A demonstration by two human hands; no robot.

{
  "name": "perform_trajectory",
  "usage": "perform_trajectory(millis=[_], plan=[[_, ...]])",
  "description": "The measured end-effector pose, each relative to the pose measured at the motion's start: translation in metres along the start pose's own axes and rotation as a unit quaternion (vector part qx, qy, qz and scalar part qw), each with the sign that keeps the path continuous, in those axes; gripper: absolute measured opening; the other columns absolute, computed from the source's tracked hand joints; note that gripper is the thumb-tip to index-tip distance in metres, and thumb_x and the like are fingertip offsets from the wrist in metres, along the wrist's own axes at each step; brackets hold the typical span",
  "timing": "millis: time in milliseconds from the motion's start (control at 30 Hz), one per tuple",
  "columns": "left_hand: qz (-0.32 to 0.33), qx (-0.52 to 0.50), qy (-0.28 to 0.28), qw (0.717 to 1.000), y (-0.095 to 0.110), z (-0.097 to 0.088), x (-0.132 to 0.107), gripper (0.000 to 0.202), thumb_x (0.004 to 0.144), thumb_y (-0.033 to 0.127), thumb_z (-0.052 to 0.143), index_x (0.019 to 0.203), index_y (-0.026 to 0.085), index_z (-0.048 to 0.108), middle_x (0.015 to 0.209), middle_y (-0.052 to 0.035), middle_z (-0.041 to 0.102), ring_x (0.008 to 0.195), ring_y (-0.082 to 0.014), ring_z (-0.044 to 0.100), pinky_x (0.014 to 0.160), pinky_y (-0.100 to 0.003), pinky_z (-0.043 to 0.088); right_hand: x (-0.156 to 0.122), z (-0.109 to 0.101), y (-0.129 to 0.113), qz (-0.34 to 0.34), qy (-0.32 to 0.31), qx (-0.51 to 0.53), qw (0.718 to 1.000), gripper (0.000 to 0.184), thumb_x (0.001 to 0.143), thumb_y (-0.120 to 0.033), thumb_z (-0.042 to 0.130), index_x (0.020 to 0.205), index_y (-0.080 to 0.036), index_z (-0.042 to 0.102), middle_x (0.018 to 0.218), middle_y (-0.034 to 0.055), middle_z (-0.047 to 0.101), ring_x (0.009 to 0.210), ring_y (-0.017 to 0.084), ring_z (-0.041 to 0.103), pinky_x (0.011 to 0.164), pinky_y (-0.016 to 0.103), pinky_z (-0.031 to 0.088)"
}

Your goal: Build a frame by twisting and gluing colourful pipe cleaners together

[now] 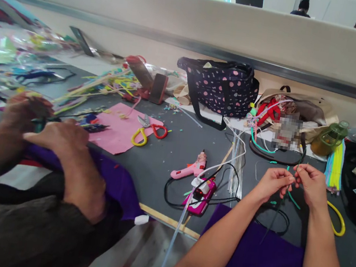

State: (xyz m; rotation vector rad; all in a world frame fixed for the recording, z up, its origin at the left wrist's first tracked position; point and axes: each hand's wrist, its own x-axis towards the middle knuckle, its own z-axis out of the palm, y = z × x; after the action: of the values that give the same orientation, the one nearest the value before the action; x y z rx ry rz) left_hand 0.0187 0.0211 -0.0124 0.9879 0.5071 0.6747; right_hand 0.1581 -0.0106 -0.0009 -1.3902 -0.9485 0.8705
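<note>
My left hand (273, 182) and my right hand (312, 184) meet above the grey mat (175, 151), both pinched on a thin green wire stem (292, 199) whose dark tail hangs down between my forearms. A purple cloth (255, 261) lies under my arms. Two pink glue guns (192, 169) with black cords rest just left of my left hand.
At the left a co-worker's hands (53, 135) work over purple cloth. Scissors with red and yellow handles (147, 130) lie on pink paper. A polka-dot bag (221, 86), a beige bag, a green bottle (331, 138), pipe cleaners (335, 166) and a yellow ring (339, 220) crowd the back and right.
</note>
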Motion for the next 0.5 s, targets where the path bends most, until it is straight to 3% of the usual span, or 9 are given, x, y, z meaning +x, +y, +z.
perform_trajectory(millis=[267, 400, 500], plan=[[-0.005, -0.020, 0.002, 1.000, 0.000, -0.001, 0.001, 0.043, 0.065, 0.050, 0.076, 0.078, 0.011, 0.061, 0.058, 0.0010, 0.060, 0.039, -0.0044, 0.046, 0.041, -0.018, 0.040, 0.005, -0.008, 0.009, -0.036, 0.061, -0.050, 0.996, 0.024, 0.076, -0.044, 0.065, 0.078, -0.020, 0.066, 0.059, -0.0019, 0.056, 0.043, 0.010, 0.045, 0.038, 0.022, 0.038], [0.010, -0.040, -0.018, 0.999, 0.005, 0.002, -0.003, 0.043, 0.064, 0.049, 0.077, 0.075, 0.012, 0.059, 0.058, 0.0005, 0.062, 0.038, -0.0050, 0.048, 0.039, -0.018, 0.039, 0.005, -0.008, 0.010, -0.013, -0.008, -0.111, 0.994, 0.028, 0.077, -0.047, 0.063, 0.073, -0.020, 0.067, 0.050, -0.0032, 0.053, 0.041, 0.011, 0.043, 0.038, 0.022, 0.032], [0.031, -0.055, -0.054, 0.997, 0.011, 0.004, -0.010, 0.041, 0.065, 0.047, 0.078, 0.073, 0.012, 0.058, 0.057, -0.0005, 0.063, 0.036, -0.0061, 0.049, 0.037, -0.018, 0.039, 0.000, 0.005, 0.010, -0.046, -0.073, -0.144, 0.986, 0.018, 0.070, -0.036, 0.067, 0.080, -0.022, 0.070, 0.057, -0.0016, 0.059, 0.052, 0.015, 0.052, 0.046, 0.023, 0.038]])
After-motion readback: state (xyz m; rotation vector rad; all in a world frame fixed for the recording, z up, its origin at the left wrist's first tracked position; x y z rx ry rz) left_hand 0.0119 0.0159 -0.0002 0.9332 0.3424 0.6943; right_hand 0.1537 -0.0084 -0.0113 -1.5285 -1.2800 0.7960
